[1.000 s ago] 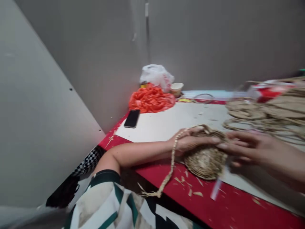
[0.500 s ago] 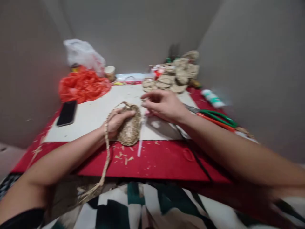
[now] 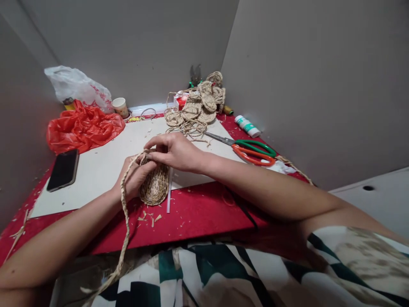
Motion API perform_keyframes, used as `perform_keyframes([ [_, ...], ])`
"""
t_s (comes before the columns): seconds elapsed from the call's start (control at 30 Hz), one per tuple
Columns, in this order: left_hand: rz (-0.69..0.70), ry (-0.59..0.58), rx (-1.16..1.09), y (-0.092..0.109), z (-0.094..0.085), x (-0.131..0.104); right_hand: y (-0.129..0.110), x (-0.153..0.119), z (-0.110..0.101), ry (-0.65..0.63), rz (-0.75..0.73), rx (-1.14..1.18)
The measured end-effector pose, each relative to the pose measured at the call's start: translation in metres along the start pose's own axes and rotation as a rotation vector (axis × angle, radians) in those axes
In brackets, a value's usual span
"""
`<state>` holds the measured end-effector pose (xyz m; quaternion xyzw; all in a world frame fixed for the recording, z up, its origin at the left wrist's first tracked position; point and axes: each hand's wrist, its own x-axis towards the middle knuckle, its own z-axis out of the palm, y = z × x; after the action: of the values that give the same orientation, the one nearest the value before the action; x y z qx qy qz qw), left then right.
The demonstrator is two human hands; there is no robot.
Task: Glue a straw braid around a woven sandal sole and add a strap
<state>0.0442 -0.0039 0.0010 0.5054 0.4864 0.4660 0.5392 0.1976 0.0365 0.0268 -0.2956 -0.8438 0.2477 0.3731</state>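
Observation:
An oval sole-shaped piece of coiled straw braid stands tilted at the table's front, its lower end near the red cloth. My left hand is closed on its left side, thumb across its face. From its top a loose tail of straw braid runs down past my left wrist to the lap, ending in frayed strands. At the upper edge my right hand pinches with thumb and fingers where the braid meets the piece; whether a small tool is between the fingertips is hidden. A clear plastic strip lies just right of the piece.
Scissors with green and orange handles lie right of my right hand. Behind them are a pile of woven straw pieces and a white-green roll. To the left are a phone, a red plastic bag and a paper cup.
My right hand has come from beside the straw piece onto its top edge, fingers now pinching there. My left hand still holds the piece. The camera view has turned to the right.

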Motion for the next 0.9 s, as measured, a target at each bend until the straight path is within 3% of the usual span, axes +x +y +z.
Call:
perform_keyframes([
  [0.17, 0.007, -0.034, -0.004, 0.000, -0.001, -0.003, -0.002, 0.000, -0.005, 0.055, -0.014, -0.086],
  [0.4, -0.138, 0.026, -0.184, 0.007, 0.001, -0.001, -0.001, 0.001, -0.018, -0.088, 0.366, 0.699],
  [0.53, -0.177, 0.026, -0.250, 0.002, -0.004, 0.005, 0.015, 0.003, -0.014, -0.037, 0.450, 0.779],
  [0.63, -0.198, -0.005, -0.159, -0.003, -0.011, 0.011, 0.026, 0.004, -0.010, -0.032, 0.542, 0.815],
  [0.7, -0.130, 0.041, -0.005, -0.004, -0.015, 0.015, 0.029, 0.004, -0.009, -0.013, 0.593, 0.873],
  [0.8, 0.138, 0.179, 0.278, 0.000, -0.018, 0.014, 0.028, 0.003, -0.007, 0.004, 0.629, 0.899],
  [0.9, 0.404, 0.153, 0.430, 0.007, -0.019, 0.007, 0.022, 0.001, -0.005, -0.026, 0.632, 0.841],
])
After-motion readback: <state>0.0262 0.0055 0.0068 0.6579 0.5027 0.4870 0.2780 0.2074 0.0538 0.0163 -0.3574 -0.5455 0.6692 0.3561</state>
